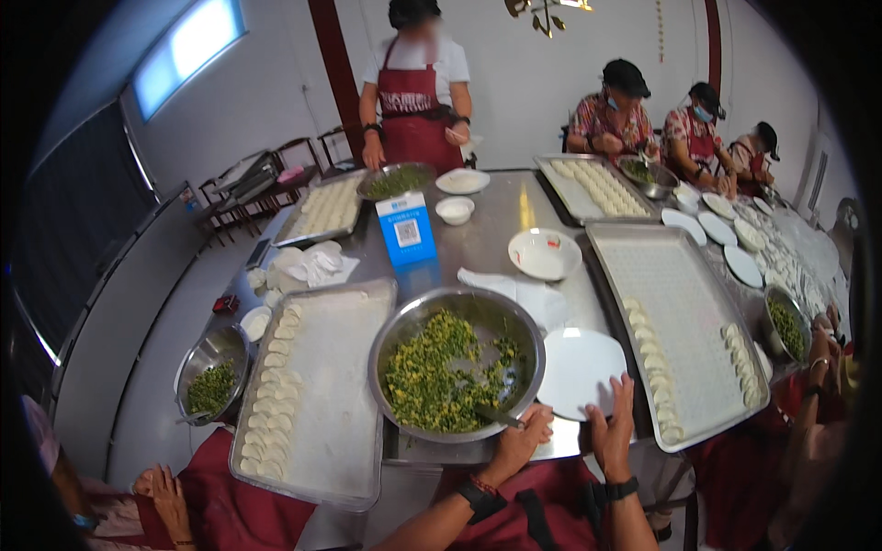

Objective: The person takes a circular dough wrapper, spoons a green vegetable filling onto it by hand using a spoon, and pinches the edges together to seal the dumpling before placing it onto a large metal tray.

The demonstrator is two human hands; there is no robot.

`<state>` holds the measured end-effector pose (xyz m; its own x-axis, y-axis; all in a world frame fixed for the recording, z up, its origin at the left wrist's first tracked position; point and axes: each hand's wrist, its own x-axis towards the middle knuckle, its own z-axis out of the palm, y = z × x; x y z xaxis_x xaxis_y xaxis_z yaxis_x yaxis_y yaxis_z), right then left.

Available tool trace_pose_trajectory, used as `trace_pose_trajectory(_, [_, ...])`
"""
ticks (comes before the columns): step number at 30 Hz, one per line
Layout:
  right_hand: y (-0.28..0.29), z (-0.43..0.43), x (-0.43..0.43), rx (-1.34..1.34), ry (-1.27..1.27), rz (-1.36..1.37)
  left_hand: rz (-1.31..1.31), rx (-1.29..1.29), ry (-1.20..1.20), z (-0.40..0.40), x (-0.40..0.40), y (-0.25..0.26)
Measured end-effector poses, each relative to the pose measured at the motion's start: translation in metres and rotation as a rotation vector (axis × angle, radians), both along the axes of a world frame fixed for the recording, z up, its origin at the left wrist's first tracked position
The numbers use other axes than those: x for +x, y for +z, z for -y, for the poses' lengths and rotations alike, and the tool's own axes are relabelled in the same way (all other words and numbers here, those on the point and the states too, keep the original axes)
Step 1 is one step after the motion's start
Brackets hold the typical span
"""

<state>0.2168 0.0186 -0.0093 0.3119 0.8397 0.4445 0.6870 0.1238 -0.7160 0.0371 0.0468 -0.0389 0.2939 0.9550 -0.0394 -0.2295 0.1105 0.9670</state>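
Note:
A large steel bowl (pixel 455 441) of chopped green-and-yellow filling (pixel 427 372) stands before me. My left hand (pixel 527 430) is at its lower right rim, fingers curled by the end of a metal utensil handle (pixel 501 417); whether it grips the handle is unclear. The utensil's other end is hidden in the filling. To the right, my right hand (pixel 612 423) is spread and holds nothing, its fingertips over the lower right edge of a white plate (pixel 575 372). The plate lies beside the bowl with nothing on it.
Metal trays with dumplings flank the bowl, one left (pixel 344 386) and one right (pixel 689 303). Behind are a blue sign with a printed code (pixel 406 231), a white bowl (pixel 544 255) and paper (pixel 513 289). Co-workers sit or stand around; one's hand (pixel 169 499) is lower left.

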Motion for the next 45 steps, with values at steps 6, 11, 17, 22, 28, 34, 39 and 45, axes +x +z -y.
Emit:
trace_pose_trajectory(6, [-0.020, -0.018, 0.008, 0.013, -0.095, 0.130, 0.002, -0.028, 0.086, 0.004, 0.004, -0.004])
trace_pose_trajectory(11, [-0.012, -0.017, 0.000, -0.006, -0.112, 0.115, -0.009, 0.006, 0.147, 0.002, 0.004, 0.003])
trace_pose_trajectory(17, [-0.009, -0.017, -0.003, -0.039, -0.130, 0.141, 0.031, 0.056, 0.188, 0.002, 0.005, -0.002])
trace_pose_trajectory(22, [0.002, -0.016, -0.007, -0.101, -0.136, 0.148, -0.028, 0.049, 0.161, 0.003, 0.003, -0.002])
trace_pose_trajectory(28, [0.004, -0.016, -0.007, -0.106, -0.120, 0.198, -0.090, 0.056, 0.121, 0.004, 0.001, -0.002])
trace_pose_trajectory(34, [0.002, -0.016, -0.006, -0.069, -0.107, 0.212, -0.019, 0.081, 0.145, 0.004, 0.003, -0.009])
trace_pose_trajectory(39, [0.001, -0.016, -0.006, -0.026, -0.095, 0.176, -0.006, 0.068, 0.171, 0.005, 0.005, -0.001])
trace_pose_trajectory(45, [0.004, -0.015, -0.006, -0.026, -0.091, 0.193, -0.017, 0.051, 0.177, 0.005, 0.005, 0.004])
